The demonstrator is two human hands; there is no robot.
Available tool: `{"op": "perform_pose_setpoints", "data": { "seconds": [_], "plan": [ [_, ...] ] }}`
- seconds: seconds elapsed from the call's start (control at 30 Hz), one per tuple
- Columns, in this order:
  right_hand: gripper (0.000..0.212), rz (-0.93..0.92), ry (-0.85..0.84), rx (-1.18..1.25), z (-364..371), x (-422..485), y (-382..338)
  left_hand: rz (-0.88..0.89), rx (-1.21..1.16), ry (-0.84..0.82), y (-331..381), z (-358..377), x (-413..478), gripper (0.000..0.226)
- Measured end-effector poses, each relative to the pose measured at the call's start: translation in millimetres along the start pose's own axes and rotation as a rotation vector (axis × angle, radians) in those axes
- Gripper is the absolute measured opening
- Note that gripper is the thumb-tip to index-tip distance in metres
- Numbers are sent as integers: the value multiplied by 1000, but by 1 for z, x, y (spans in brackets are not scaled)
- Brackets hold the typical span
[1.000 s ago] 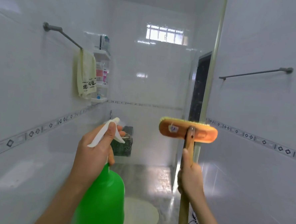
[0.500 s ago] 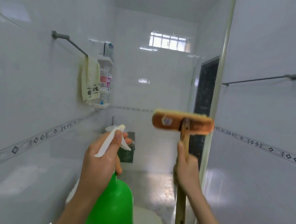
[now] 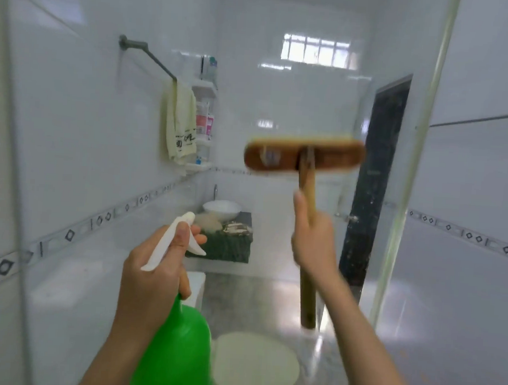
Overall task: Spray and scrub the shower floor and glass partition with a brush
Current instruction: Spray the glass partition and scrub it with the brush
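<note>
Here the left hand (image 3: pixel 152 278) curls round the neck of the green bottle (image 3: pixel 177 351), fingertips on its white trigger (image 3: pixel 197 250); its contents cannot be told. The right hand (image 3: pixel 315 243) grips the brush (image 3: pixel 304 159) by its handle, thumb straight up the wood, the blurred head level above that hand. A wall rack (image 3: pixel 207 85) holds tubes.

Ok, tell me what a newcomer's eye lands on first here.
The bright green spray bottle stands out at bottom centre, gripped by the left hand at its white trigger head. Right of it, the right hand holds a wooden scrub brush upright, its blurred head raised at centre. A pale yellow towel hangs from the rail on the left wall.
</note>
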State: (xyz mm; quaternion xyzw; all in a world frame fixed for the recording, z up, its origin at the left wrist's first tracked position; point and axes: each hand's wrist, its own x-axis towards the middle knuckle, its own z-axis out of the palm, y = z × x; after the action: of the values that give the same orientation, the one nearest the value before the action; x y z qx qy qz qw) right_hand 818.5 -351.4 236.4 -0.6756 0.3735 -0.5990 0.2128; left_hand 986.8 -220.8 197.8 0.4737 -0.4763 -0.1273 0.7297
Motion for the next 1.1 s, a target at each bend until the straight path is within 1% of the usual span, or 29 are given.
{"op": "perform_pose_setpoints", "data": {
  "seconds": [0.07, 0.1, 0.17, 0.2, 0.27, 0.3, 0.37, 0.4, 0.47, 0.53, 0.6, 0.67, 0.77, 0.83, 0.9, 1.0, 1.03, 1.1],
  "plan": [
    [53, -46, 13, -57, 0, 39, -42, -8, 49, -5, -5, -7, -2, 32],
    [53, -50, 25, -27, 1, 51, -53, -10, 72, -5, -7, -10, -4, 33],
    [52, -83, 32, -2, 8, 45, -39, -16, 90, 3, -13, -15, -9, 33],
    [51, -75, 20, 26, 13, 23, -17, -20, 88, 8, -15, -19, -11, 33],
    [47, 78, 3, 32, 29, -50, 40, -27, 93, 12, -20, -25, -18, 31],
    [48, 167, -27, 18, 35, -92, 65, -30, 99, 11, -23, -28, -22, 30],
    [51, 223, -115, -16, 43, -144, 92, -39, 101, 16, -28, -33, -29, 30],
    [50, 209, -140, -3, 47, -142, 92, -46, 111, 17, -31, -35, -32, 29],
    [44, 139, -168, -8, 48, -107, 66, -65, 131, 17, -37, -39, -39, 29],
    [44, 62, -127, -23, 49, -60, 35, -75, 139, 20, -41, -40, -43, 29],
    [44, 35, -95, 5, 52, -48, 33, -96, 173, 22, -45, -42, -51, 31],
    [44, 98, -118, 4, 53, -87, 67, -111, 185, 24, -48, -45, -59, 34],
    [54, 288, -163, -19, 49, -178, 122, -126, 190, 42, -53, -50, -72, 33],
    [54, 333, -181, -34, 51, -190, 127, -153, 189, 46, -55, -50, -78, 34],
    [47, 278, -182, -13, 52, -161, 103, -162, 201, 28, -57, -48, -82, 34],
    [45, 142, -155, -19, 53, -111, 72, -153, 207, 17, -57, -44, -84, 36],
    [44, 139, -152, -24, 53, -113, 78, -159, 212, 13, -58, -43, -86, 37],
    [44, 195, -166, -56, 50, -146, 111, -166, 195, 8, -58, -40, -90, 39]
  ]
}}
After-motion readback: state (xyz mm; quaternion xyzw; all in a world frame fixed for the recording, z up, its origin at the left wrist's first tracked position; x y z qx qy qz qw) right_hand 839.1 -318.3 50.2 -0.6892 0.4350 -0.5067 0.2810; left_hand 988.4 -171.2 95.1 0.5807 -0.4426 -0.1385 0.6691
